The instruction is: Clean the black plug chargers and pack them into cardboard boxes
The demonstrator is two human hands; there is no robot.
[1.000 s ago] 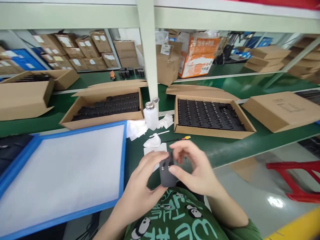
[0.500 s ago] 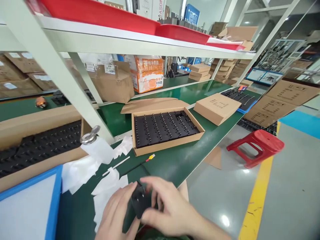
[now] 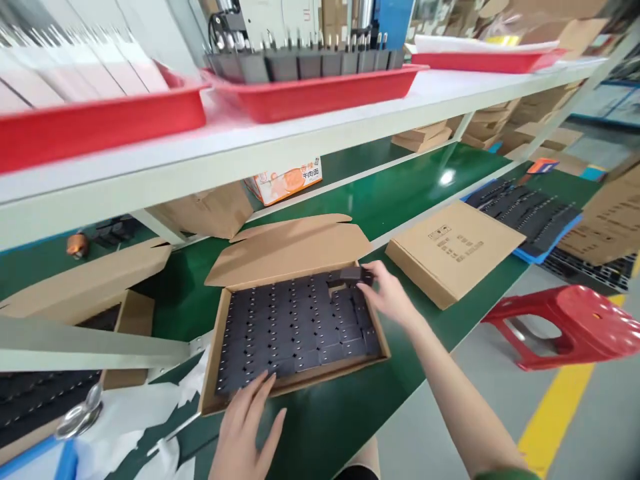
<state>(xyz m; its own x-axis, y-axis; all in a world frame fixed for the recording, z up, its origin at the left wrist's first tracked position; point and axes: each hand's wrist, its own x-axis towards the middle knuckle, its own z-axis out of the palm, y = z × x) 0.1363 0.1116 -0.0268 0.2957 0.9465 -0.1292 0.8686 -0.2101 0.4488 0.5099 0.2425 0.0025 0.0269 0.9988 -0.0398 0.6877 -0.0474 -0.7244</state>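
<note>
An open cardboard box (image 3: 295, 385) holds rows of black power adapters (image 3: 283, 327) with small metal prongs pointing up. At the box's far right corner my right hand (image 3: 387, 293) pinches one black power adapter (image 3: 350, 275). The adapter lies level over a small gap in the rows; whether it touches its neighbours I cannot tell. My left hand (image 3: 247, 427) is open, its fingers spread over the front left edge of the same box. It holds nothing.
A closed carton (image 3: 450, 250) stands right of the box. Beyond it lies a blue tray (image 3: 540, 257) of black parts. White paper scraps (image 3: 135, 417) and a round metal lidded case (image 3: 80, 417) lie left. A shelf with red trays (image 3: 325, 100) overhangs the bench; a red stool (image 3: 575, 320) stands right.
Both hands were together on the adapter low in front of me. My left hand has let go; my right hand has carried the adapter to the box's far right corner. The view has shifted.
</note>
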